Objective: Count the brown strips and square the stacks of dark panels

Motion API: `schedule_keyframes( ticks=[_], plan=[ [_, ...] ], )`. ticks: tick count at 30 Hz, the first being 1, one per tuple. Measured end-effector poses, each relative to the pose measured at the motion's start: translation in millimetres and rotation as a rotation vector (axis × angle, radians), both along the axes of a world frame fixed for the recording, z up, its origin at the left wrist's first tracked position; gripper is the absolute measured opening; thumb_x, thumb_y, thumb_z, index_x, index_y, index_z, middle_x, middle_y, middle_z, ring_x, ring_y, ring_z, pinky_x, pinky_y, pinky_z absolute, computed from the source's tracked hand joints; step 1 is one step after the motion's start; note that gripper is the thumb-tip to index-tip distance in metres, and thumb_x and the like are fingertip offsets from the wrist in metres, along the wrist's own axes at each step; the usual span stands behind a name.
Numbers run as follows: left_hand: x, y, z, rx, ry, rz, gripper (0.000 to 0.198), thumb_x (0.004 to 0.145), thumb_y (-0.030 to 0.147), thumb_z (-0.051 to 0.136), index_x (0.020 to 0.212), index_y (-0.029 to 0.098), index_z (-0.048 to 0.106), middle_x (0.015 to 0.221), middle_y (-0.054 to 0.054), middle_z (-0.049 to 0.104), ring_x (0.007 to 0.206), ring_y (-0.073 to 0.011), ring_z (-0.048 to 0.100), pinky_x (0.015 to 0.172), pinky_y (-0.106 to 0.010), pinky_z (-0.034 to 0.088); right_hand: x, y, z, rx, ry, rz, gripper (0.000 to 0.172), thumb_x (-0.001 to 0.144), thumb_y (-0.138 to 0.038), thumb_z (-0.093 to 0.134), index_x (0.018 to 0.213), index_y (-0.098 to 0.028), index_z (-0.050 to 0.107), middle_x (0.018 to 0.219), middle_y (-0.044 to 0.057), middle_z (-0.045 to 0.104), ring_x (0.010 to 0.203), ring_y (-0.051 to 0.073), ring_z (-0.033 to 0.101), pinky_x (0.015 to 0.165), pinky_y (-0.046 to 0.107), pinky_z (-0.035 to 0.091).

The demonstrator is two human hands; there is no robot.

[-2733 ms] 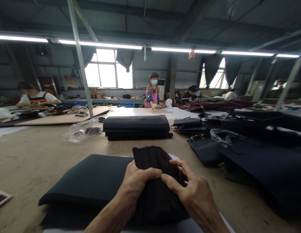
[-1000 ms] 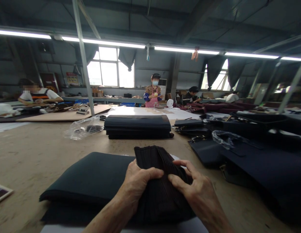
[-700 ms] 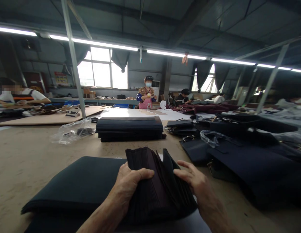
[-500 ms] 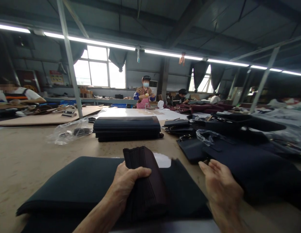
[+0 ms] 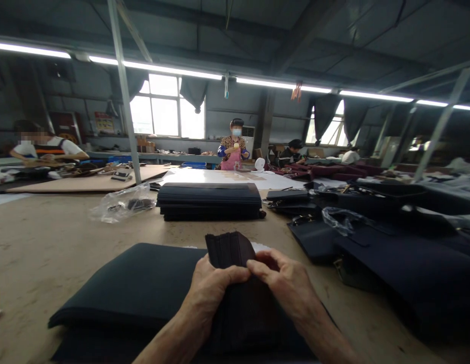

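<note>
The left hand and the right hand were bare, with creased knuckles. The left forearm and right forearm were uncovered too.

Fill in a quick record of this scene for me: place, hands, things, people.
Place: workshop, wide table
Left hand: grips bundle of thin dark pieces
Right hand: fingers pinch the bundle's top
Under bundle: dark stack
Behind: far stack, plastic bag
Right: dark bags
People: person in apron at far table

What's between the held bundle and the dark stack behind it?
Head view: mostly bare table, plus a white sheet edge just behind the bundle; the stack sits apart.
</note>
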State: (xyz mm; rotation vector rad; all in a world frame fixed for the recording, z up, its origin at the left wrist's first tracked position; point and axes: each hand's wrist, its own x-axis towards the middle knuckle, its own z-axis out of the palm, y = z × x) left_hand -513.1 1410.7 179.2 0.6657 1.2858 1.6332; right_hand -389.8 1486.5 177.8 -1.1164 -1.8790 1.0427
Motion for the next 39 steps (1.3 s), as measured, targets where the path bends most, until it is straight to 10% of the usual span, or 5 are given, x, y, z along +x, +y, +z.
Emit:
schedule_keyframes(
  ticks=[21, 26, 30, 39],
  plan=[
    [4.8, -2.3, -4.1, -0.041, -0.021, 0.094, 0.030, 0.056, 0.016, 0.068, 0.085, 0.007, 0.065, 0.071, -0.013, 0.066, 0.056, -0.0227, 0.061, 0.054, -0.032, 0.052, 9.6, -5.0, -24.2, 0.121, 0.083, -0.014, 0.046, 0.065, -0.054, 0.055, 0.094, -0.020, 0.067, 0.098, 0.004, 0.065, 0.096, 0.027, 0.058, 0.088, 0.038, 0.044],
    [3.8, -1.7, -3.5, -0.020, -0.007, 0.064, 0.034, 0.055, 0.016, 0.068, 0.089, 0.008, 0.065, 0.077, -0.013, 0.067, 0.058, -0.0228, 0.062, 0.056, -0.032, 0.053, 8.6, -7.5, -24.7, 0.236, 0.190, 0.053, 0.051, 0.074, -0.043, 0.053, 0.121, -0.024, 0.054, 0.109, 0.002, 0.061, 0.097, 0.020, 0.058, 0.085, 0.031, 0.047],
    [3.4, -1.9, -2.9, -0.008, -0.016, 0.040, 0.034, 0.055, 0.015, 0.068, 0.087, 0.007, 0.065, 0.073, -0.013, 0.066, 0.056, -0.0228, 0.061, 0.053, -0.032, 0.052, 10.1, -9.2, -24.2, 0.364, 0.126, 0.069, 0.030, 0.079, -0.039, 0.047, 0.100, -0.028, 0.065, 0.102, -0.002, 0.063, 0.096, 0.019, 0.058, 0.090, 0.031, 0.043],
    [4.0, -1.8, -7.4, -0.013, -0.020, 0.086, 0.029, 0.054, 0.017, 0.070, 0.082, 0.009, 0.065, 0.073, -0.012, 0.066, 0.059, -0.0232, 0.062, 0.058, -0.033, 0.052, 10.1, -14.0, -21.2, 0.315, 0.014, 0.039, 0.038, 0.072, -0.051, 0.055, 0.100, -0.026, 0.063, 0.095, 0.000, 0.063, 0.086, 0.023, 0.058, 0.081, 0.035, 0.044]
  ],
)
